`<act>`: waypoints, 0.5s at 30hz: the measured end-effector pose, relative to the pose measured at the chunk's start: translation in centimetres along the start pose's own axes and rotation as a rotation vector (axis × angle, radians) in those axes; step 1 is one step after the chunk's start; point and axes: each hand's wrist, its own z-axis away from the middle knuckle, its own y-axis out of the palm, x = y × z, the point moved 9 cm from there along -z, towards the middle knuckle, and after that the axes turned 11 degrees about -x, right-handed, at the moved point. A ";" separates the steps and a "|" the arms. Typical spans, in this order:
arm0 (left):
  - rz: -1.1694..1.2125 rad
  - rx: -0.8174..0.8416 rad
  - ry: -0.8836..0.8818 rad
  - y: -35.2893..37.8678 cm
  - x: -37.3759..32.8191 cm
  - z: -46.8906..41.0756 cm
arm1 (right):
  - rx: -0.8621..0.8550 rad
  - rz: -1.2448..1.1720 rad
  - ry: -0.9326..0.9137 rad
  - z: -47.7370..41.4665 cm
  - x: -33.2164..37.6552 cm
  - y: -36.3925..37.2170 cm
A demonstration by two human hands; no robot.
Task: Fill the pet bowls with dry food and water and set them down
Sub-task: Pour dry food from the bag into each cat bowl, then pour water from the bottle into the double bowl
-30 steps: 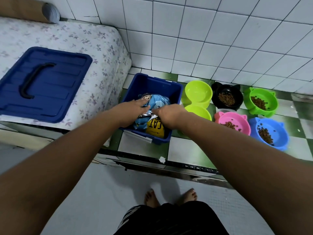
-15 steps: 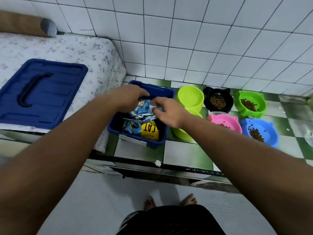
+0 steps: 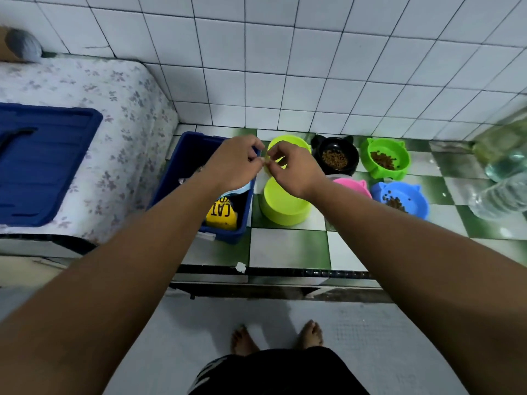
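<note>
Left hand (image 3: 233, 163) and right hand (image 3: 293, 170) meet at three o'clock of the dark blue plastic bin (image 3: 182, 161), grips curled. Pinching anything? Cannot tell.

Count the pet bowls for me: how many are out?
6. By the blue bin, a rear lime bowl and a front lime bowl; by the wall, a black bowl and a green bowl; nearer, a pink bowl and a blue bowl. Others may be hidden.
</note>
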 end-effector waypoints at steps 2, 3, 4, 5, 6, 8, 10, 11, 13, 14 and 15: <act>-0.014 0.003 0.000 0.9 -0.7 0.1 | -0.007 0.013 0.014 0.5 -1.2 -0.8; -0.016 0.007 -0.002 1.4 -1.1 0.2 | -0.010 0.016 0.017 0.6 -1.7 -1.2; -0.023 0.013 -0.001 1.9 -1.5 0.3 | -0.013 0.014 0.022 0.8 -2.3 -1.7; -0.031 0.020 0.002 2.4 -1.8 0.4 | -0.019 0.009 0.031 1.0 -2.9 -2.1; -0.037 0.023 0.004 2.9 -2.4 0.5 | -0.028 0.004 0.040 1.2 -3.4 -2.8; -0.030 0.008 -0.004 3.8 -3.5 0.7 | -0.041 -0.011 0.049 1.7 -4.4 -4.0; -0.009 -0.021 -0.025 4.6 -4.4 0.8 | -0.058 -0.045 0.052 2.3 -5.3 -5.4; -0.003 -0.034 -0.030 5.3 -5.1 0.8 | -0.072 -0.060 0.054 2.7 -6.0 -6.4; -0.005 -0.053 -0.016 6.8 -7.0 0.9 | -0.099 -0.086 0.057 3.3 -7.3 -8.6; 0.000 -0.055 -0.013 7.7 -8.1 0.9 | -0.116 -0.093 0.057 3.6 -8.1 -9.9; 0.011 -0.054 -0.012 8.5 -9.0 1.0 | -0.132 -0.099 0.060 3.8 -8.9 -11.0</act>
